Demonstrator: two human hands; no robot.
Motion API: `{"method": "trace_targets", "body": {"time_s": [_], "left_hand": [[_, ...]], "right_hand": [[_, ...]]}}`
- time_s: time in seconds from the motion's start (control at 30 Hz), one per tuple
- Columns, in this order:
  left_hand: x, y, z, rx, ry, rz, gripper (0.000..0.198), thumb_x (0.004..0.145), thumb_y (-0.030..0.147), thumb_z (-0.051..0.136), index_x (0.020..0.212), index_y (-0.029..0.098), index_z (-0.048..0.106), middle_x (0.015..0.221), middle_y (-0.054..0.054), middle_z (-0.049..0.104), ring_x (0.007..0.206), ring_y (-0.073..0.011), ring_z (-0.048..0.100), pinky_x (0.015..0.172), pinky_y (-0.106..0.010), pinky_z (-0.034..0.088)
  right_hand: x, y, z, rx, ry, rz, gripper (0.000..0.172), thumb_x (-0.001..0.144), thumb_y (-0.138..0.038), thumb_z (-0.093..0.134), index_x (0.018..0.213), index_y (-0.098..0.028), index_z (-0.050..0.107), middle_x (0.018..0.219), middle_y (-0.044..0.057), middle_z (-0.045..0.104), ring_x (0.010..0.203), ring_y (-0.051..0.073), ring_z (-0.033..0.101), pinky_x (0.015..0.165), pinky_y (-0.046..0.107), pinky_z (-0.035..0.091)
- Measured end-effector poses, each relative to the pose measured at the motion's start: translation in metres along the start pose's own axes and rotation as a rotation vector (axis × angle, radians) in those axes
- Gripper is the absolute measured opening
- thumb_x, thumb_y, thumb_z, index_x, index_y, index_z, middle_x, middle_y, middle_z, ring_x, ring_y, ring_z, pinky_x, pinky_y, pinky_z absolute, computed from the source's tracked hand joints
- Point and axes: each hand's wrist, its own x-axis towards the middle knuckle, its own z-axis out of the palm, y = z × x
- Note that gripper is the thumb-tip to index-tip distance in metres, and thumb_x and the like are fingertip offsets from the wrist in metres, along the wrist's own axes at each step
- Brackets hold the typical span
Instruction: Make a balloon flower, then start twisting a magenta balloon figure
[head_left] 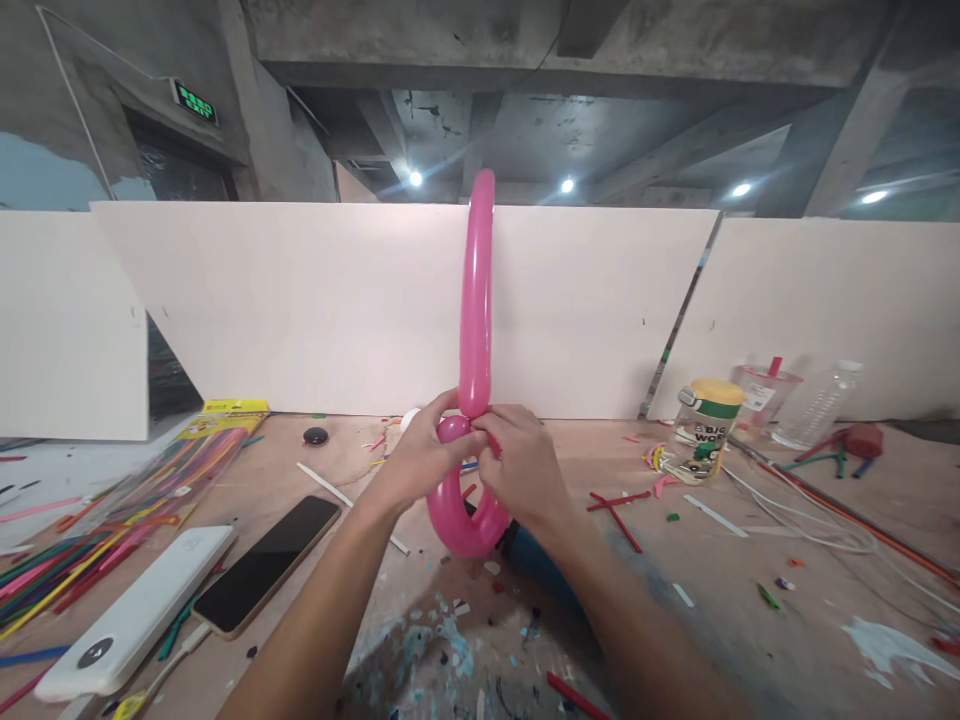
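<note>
A long pink balloon (477, 290) stands upright in front of the white board, with a curved loop of the same balloon hanging below the twist. My left hand (426, 455) is closed around the balloon at the left of the twist, its thumb across the upper part of the loop. On the right side, my right hand (525, 458) pinches the balloon just below the twist, its fingers bent. Both hands nearly meet at the joint. The bottom of the loop hangs free above the table.
A black phone (268, 565), a white power bank (135, 612) and bundled uninflated balloons (202, 450) lie at the left. A yellow-lidded cup (699, 432), a clear bottle (817, 405) and cables (795, 520) are at the right. Balloon scraps litter the table (750, 650).
</note>
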Motion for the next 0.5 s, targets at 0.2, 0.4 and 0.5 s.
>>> {"method": "trace_targets", "body": {"time_s": [0.2,0.4,0.5], "left_hand": [[-0.002,0.005,-0.019,0.123,-0.083,-0.015,0.048,0.077,0.021,0.061,0.125,0.022,0.056,0.107,-0.008,0.065,0.085,-0.0188,0.062,0.075,-0.030,0.051],[-0.003,0.009,-0.023,0.113,-0.189,-0.033,0.055,0.078,0.019,0.060,0.133,0.025,0.049,0.113,-0.007,0.063,0.085,-0.0178,0.061,0.069,-0.028,0.051],[-0.003,0.010,-0.022,0.135,-0.183,-0.049,0.058,0.079,0.018,0.058,0.135,0.026,0.046,0.114,-0.006,0.063,0.085,-0.0172,0.060,0.070,-0.029,0.050]], "right_hand": [[0.002,-0.008,-0.017,0.112,-0.115,0.015,0.019,0.089,-0.016,0.044,0.081,-0.021,0.061,0.081,0.003,0.067,0.075,0.016,0.060,0.069,0.027,0.042],[0.002,-0.007,-0.022,0.167,-0.145,0.100,0.018,0.093,-0.023,0.040,0.082,-0.020,0.054,0.074,-0.001,0.062,0.065,0.014,0.057,0.061,0.026,0.038],[0.003,-0.007,-0.020,0.126,-0.114,0.133,0.016,0.093,-0.023,0.040,0.085,-0.020,0.053,0.072,-0.001,0.061,0.063,0.013,0.056,0.060,0.026,0.038]]}}
